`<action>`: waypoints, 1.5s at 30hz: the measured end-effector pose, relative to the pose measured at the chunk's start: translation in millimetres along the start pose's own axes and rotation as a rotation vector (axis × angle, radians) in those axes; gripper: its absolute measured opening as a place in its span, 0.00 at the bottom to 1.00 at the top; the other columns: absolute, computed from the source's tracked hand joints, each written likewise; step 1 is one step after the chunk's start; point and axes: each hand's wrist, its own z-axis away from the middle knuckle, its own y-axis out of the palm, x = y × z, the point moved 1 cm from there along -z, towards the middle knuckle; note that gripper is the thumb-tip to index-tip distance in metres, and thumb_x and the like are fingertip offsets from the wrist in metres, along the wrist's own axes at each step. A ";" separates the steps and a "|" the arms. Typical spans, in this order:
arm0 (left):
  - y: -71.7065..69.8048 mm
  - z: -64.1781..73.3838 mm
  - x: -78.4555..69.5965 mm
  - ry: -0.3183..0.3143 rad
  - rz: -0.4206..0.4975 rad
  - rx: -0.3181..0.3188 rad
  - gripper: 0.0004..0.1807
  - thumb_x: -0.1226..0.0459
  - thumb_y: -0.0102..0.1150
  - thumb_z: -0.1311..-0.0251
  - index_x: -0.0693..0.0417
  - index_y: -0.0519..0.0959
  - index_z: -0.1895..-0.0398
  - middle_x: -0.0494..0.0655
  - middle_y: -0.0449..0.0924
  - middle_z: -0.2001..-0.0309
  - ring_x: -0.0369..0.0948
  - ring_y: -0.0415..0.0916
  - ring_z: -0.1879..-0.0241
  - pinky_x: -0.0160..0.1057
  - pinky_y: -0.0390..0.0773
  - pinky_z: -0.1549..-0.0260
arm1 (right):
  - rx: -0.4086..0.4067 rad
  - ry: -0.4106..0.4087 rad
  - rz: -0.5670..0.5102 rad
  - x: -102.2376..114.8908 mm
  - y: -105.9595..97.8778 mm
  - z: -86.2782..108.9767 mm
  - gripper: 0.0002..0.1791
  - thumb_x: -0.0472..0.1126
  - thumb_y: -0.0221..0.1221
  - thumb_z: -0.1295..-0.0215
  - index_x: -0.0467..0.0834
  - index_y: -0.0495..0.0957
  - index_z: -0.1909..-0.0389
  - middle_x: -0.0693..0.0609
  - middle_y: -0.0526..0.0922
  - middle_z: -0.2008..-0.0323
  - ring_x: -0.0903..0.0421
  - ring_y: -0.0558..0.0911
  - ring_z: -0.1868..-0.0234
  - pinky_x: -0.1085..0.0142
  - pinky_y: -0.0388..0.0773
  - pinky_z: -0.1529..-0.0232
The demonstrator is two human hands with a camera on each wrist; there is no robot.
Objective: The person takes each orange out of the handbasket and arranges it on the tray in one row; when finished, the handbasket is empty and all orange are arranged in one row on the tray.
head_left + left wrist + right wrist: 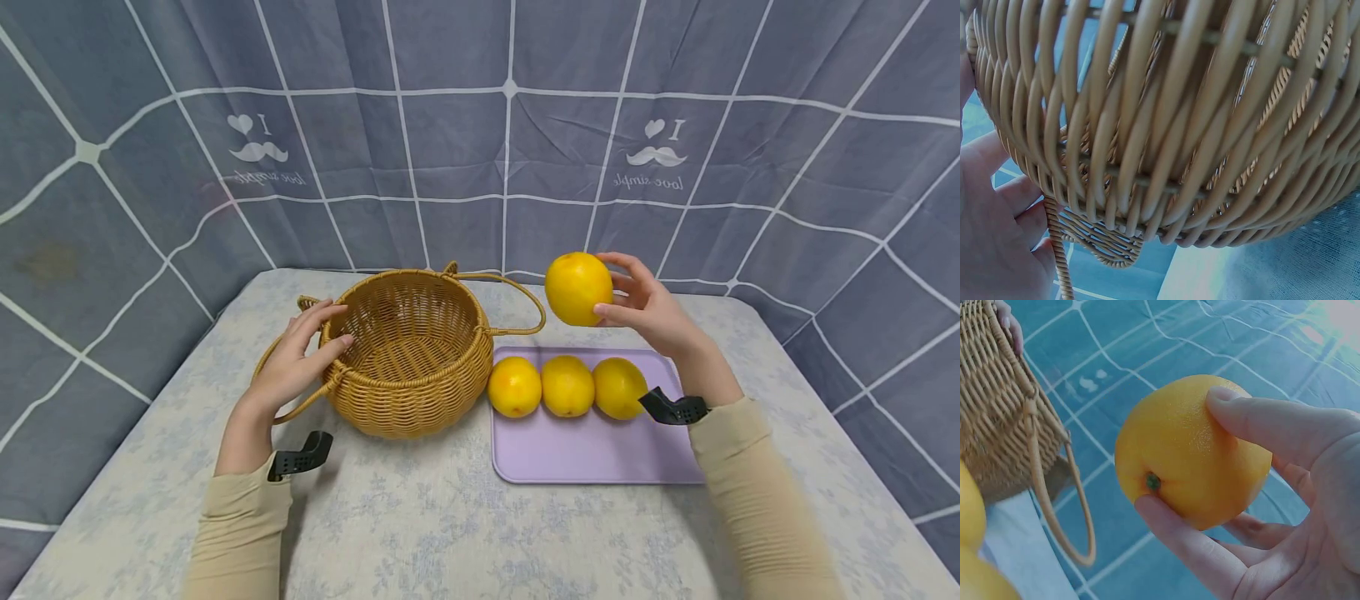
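Note:
An orange [578, 288] with a small green stem end is held in my right hand [647, 307], thumb on one side and fingers on the other. It hangs above the back edge of a lilac tray [600, 454]. Three more oranges stand in a row on that tray, a left one [514, 387], a middle one [567, 386] and a right one [619, 388]. My left hand [296, 360] rests at the left rim of a round wicker basket [412, 404], its fingers fairly straight. The basket's visible inside holds nothing. In the left wrist view, the woven wall [1166, 125] hides part of that hand.
A looped handle [543, 321] sticks out from the basket's right side toward the held orange, and another loop lies under the left wrist. The basket stands close beside the tray on a floral tablecloth [405, 533]. A grey-blue checked curtain [450, 150] hangs behind the table.

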 end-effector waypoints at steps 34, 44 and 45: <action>-0.3 0.7 -0.7 -0.007 0.003 -0.001 0.30 0.55 0.51 0.33 0.53 0.59 0.30 0.53 0.41 0.26 0.54 0.27 0.28 0.70 0.38 0.41 | -0.260 0.206 -0.032 -55.0 -63.5 143.2 0.31 0.27 0.50 0.33 0.53 0.56 0.33 0.54 0.64 0.45 0.64 0.78 0.53 0.66 0.79 0.58; -0.2 0.3 -1.1 0.000 0.008 0.004 0.31 0.55 0.51 0.33 0.53 0.59 0.30 0.53 0.40 0.26 0.54 0.28 0.28 0.71 0.38 0.41 | -0.215 0.326 0.097 -69.0 -67.0 150.2 0.30 0.31 0.52 0.32 0.54 0.56 0.33 0.52 0.63 0.44 0.66 0.77 0.53 0.67 0.79 0.57; -0.2 0.3 -1.1 0.000 0.008 0.004 0.30 0.55 0.51 0.33 0.53 0.59 0.30 0.53 0.40 0.26 0.54 0.28 0.28 0.71 0.38 0.41 | -0.213 0.342 0.120 -69.9 -66.6 150.5 0.30 0.33 0.52 0.32 0.54 0.56 0.33 0.49 0.61 0.42 0.66 0.77 0.53 0.66 0.79 0.57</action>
